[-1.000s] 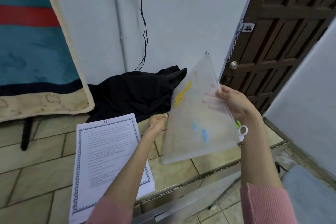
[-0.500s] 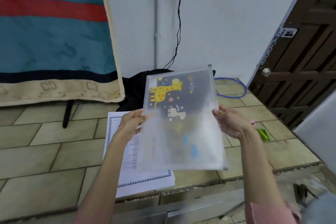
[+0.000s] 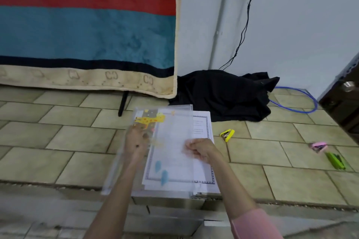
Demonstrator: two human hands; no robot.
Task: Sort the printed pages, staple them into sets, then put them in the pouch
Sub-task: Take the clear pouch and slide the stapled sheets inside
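**A:** Since half a second back the pouch [image 3: 155,149] has come down from chest height and now lies over the pages [image 3: 202,161], near the ledge's front edge. From my end, the right hand [image 3: 200,150] has its fingers curled, pinching the pouch's right edge. The left hand [image 3: 136,142] is at its left side, partly behind the blurred plastic; I can't tell how those fingers sit.

**B:** So what's the step?

**A:** Opening the pouch to load it, I'd judge. I'd hold one side steady, find the opening, then slide the sets in squared up so no corners fold. Whether the pages are stapled yet, I can't see.

**B:** Anything in the way?

**A:** Not much. A yellow stapler [image 3: 227,135] sits just right of the pages; a pink stapler [image 3: 318,146] and a green stapler [image 3: 336,161] lie well apart, further right. Behind the pages is a black cloth [image 3: 223,95], with a blue cable [image 3: 297,103] beside it, and a blanket [image 3: 87,31] hangs at the back left. The stack overhangs the edge slightly, so it could slip.
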